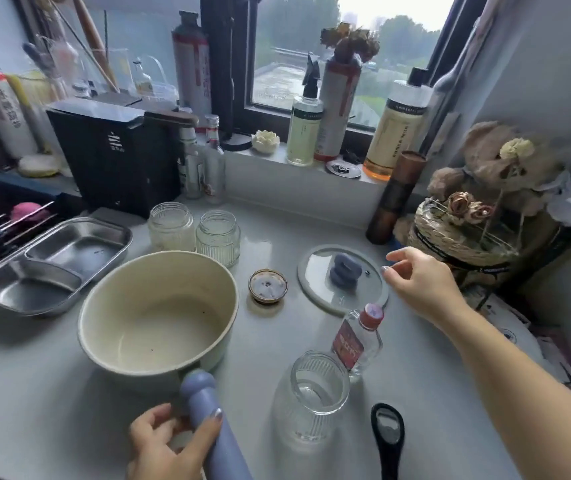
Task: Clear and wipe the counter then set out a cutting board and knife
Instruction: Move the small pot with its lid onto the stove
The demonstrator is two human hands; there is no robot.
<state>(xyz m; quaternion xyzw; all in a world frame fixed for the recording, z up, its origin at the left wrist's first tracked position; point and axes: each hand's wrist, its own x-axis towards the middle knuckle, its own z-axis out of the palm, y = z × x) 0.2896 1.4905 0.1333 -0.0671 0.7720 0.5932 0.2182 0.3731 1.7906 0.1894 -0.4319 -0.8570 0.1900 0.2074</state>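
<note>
Both hands work at clearing: the left hand [169, 441] grips the saucepan [157, 313] handle on the worktop [433, 393], while the right hand [419, 282] hovers open beside the glass lid [343, 278]. Next, seemingly, pinch its knob; neither board nor knife shows.

- Light's all daylight from the window [346, 57] at the back, soft and grey (looks overcast out there), so the room sits a bit dim.
- Shadows on the counter [277, 209] are faint and fuzzy, pooled under the pot [157, 313] and beside the glass lid [343, 280].
- Mild sheen on the steel tray [52, 265], no harsh glare.
- Sky through the top of the window is blown out white.
- Wide-angle warp bends the frame edges; the left and right sides smear softly, the centre's sharper.
</note>
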